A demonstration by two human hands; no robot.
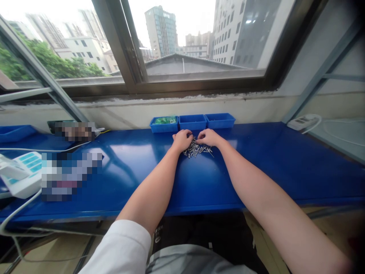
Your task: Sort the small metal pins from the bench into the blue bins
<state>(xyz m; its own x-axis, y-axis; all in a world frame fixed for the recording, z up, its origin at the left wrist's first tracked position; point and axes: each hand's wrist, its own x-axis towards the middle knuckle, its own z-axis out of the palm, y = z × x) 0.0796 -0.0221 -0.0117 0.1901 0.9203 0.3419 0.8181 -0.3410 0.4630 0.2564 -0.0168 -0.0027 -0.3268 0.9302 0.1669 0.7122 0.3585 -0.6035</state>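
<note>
the window (199,86) fills the view above me, and under it the blue table (299,163) runs the whole width in front of my body. my two bare forearms reach across it, angled in toward each other. a white device (27,167) with blue keys sits off to my left. at the back of the table three blue bins (192,125) stand in a row, just beyond my hands; the left one holds something green (164,120), and what lies in the other two is too small for me to tell. my left hand (182,140) is at the pile's left edge, fingers bent and curled in, thumb side toward the pile. my right hand (209,137) arches over its right back edge, fingers half curled and tips pointing down. whether either pinches a piece i cannot tell. the pile (196,149) of thin metal bits lies loose on the table, between and just below my hands, on the near side of the bins. i judge the step in hand to be working through those bits with both hands' fingertips. the next move, i'd say, calls for a light, narrow pinch, since they lie crossed and could drag their neighbours along.
</note>
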